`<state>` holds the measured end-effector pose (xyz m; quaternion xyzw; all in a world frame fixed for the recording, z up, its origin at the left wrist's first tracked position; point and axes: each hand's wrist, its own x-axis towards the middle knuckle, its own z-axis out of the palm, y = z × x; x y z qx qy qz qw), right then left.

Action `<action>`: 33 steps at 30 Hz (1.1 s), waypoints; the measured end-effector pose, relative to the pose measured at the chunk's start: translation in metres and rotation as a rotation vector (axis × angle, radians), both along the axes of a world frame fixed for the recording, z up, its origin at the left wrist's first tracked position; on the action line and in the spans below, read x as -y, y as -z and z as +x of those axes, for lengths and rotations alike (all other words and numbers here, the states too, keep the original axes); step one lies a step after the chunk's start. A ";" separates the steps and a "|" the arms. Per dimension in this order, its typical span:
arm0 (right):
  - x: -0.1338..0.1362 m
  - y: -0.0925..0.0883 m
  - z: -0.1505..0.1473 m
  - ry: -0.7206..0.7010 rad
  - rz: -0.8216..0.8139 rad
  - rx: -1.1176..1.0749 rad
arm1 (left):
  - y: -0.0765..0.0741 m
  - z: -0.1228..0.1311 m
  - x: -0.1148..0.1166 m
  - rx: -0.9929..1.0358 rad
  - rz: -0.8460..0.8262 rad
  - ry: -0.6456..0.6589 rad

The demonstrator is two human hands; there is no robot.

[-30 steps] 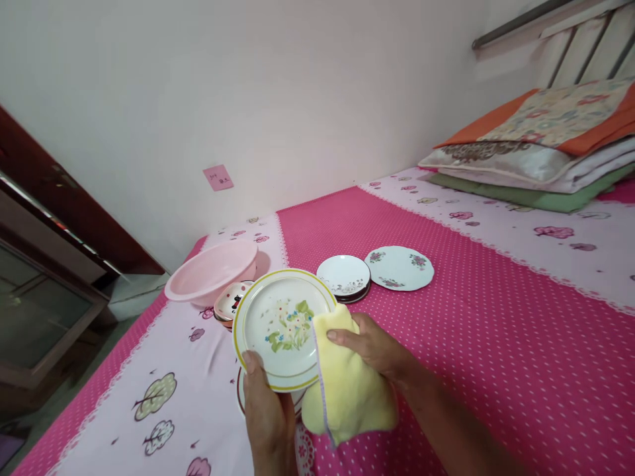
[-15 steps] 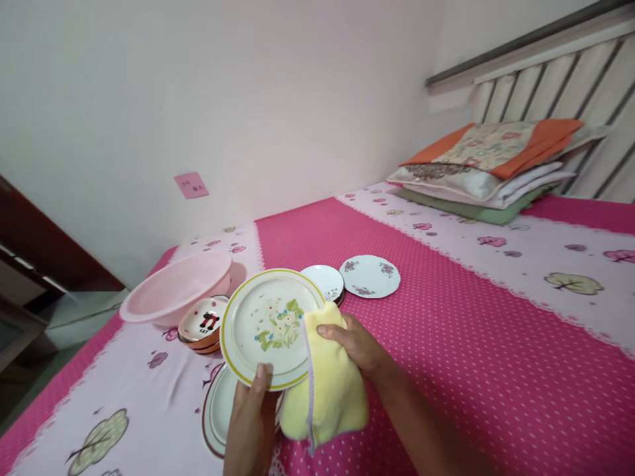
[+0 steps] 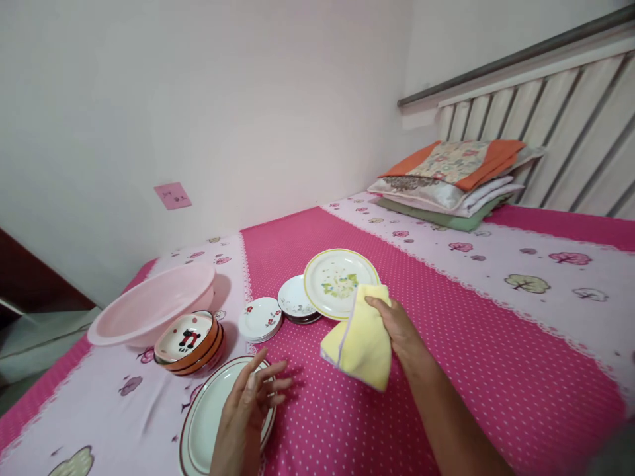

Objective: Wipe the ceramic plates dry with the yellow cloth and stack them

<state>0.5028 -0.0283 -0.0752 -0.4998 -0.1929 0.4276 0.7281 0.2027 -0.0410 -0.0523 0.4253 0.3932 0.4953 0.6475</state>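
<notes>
My right hand (image 3: 397,324) grips a folded yellow cloth (image 3: 364,344) with a purple edge, thumb on top. The cloth lies over the right edge of a cream plate (image 3: 337,281) with a yellow rim and green flower print; whether the hand also pinches the plate through it, I cannot tell. My left hand (image 3: 253,403) is empty, fingers spread, over a brown-rimmed plate (image 3: 206,416) on the bed. Beyond it are small white plates with red flowers (image 3: 258,318) in a stack, and another stack of small dark-edged plates (image 3: 295,297), partly behind the yellow-rimmed plate.
Left of the plates stand stacked orange bowls (image 3: 191,344) with a cat picture, beside a pink basin (image 3: 153,301). Folded pillows and bedding (image 3: 446,182) lie at the back right by a radiator (image 3: 546,132). A pink bedspread (image 3: 471,370) covers the bed.
The yellow-rimmed plate has moved right and away from me, now covering the spot of the rose-patterned plate. My left hand has let go of it; the right hand keeps the cloth.
</notes>
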 end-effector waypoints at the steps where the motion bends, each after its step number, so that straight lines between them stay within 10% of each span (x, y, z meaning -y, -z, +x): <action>1: 0.000 0.003 0.007 0.041 -0.013 0.003 | 0.001 0.000 -0.001 -0.006 -0.007 -0.003; 11: -0.020 0.048 0.041 0.331 -0.279 0.050 | 0.009 -0.008 -0.011 -0.036 -0.051 -0.007; 24: -0.040 0.073 0.052 0.132 -0.516 0.238 | 0.006 -0.004 -0.009 -0.043 -0.070 -0.046; 33: -0.050 0.081 0.049 0.392 -0.404 0.518 | 0.009 -0.007 -0.011 -0.053 -0.067 -0.034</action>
